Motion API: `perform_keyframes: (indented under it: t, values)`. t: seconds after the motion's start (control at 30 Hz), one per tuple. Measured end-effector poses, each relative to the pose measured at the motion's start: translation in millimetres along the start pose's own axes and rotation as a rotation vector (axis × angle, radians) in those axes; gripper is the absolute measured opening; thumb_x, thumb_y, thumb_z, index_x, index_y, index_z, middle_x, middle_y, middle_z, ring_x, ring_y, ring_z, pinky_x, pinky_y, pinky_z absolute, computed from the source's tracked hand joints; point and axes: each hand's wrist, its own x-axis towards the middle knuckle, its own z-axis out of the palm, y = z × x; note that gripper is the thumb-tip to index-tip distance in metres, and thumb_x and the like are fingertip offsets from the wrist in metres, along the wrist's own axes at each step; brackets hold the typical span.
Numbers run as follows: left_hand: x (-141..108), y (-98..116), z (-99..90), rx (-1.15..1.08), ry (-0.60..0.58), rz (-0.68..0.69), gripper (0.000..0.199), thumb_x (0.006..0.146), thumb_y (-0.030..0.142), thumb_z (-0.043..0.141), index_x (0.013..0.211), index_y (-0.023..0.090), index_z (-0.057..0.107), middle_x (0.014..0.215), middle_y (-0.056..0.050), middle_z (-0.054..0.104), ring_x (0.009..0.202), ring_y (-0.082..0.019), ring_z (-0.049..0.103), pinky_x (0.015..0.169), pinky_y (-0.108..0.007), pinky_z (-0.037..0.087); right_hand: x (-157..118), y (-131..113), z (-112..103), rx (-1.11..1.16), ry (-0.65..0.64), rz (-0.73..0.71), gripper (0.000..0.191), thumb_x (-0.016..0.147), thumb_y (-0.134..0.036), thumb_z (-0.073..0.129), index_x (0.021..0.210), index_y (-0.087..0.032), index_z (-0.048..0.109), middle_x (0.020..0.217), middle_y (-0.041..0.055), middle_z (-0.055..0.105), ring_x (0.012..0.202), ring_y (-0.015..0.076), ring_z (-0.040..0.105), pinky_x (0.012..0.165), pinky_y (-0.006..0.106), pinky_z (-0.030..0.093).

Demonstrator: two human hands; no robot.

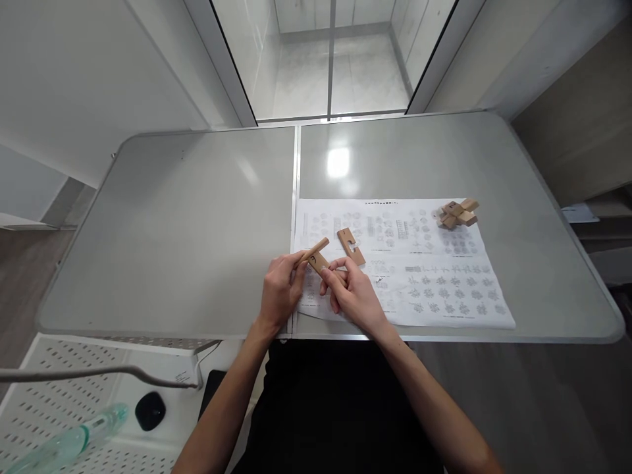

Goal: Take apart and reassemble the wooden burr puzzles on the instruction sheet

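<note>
My left hand (282, 286) pinches a narrow wooden puzzle piece (316, 248) that points up to the right. Between the fingers of my right hand (354, 289) is a flat wooden puzzle piece (318, 261) with a dark mark like a 3. The two pieces meet or cross near my left fingertips; whether they interlock I cannot tell. Just beyond my right hand, a notched wooden piece (347, 242) lies on the printed sheet (395, 263). An assembled wooden burr puzzle (457, 214) rests on the sheet's far right corner.
The grey folding table (197, 217) has a metal seam down its middle. Below its left edge, a white perforated surface (64, 368) bears a green-tinted plastic bottle (74, 441) and a black rounded object (150, 411). A grey cable (99, 372) crosses above them. Glass panels stand behind the table.
</note>
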Motion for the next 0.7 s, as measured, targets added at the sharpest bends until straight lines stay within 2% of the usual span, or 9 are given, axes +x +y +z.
perform_keyframes:
  t: [0.17,0.5,0.7]
  values:
    - [1.5,1.8,-0.6,-0.006,-0.043,0.047,0.022,0.105,0.029,0.053,0.122,0.023,0.067,0.114,-0.006,0.077,0.1,-0.02,0.071,0.093,-0.039,0.055,-0.1,-0.6,-1.2,0.009,0.016,-0.001,0.031,0.098,-0.055,0.058,0.095,-0.026,0.046,0.07,-0.0048,0.07,0.035,0.0107,0.048,0.04,0.025,0.038]
    - [1.6,2.1,-1.2,-0.014,-0.045,0.085,0.028,0.104,0.026,0.055,0.13,0.026,0.065,0.118,-0.005,0.077,0.101,-0.02,0.072,0.093,-0.039,0.056,0.4,0.0,-3.0,-0.007,0.014,-0.021,0.03,0.099,-0.053,0.058,0.096,-0.026,0.047,0.07,-0.0047,0.07,0.039,0.0113,0.051,0.043,0.025,0.038]
    - [2.9,4.9,-2.3,-0.034,-0.13,0.143,0.031,0.104,0.026,0.056,0.133,0.029,0.065,0.119,-0.005,0.078,0.103,-0.02,0.074,0.094,-0.04,0.055,1.3,0.3,-2.4,0.005,0.017,-0.029,0.032,0.099,-0.056,0.058,0.094,-0.026,0.046,0.069,-0.005,0.069,0.039,0.0115,0.051,0.043,0.025,0.038]
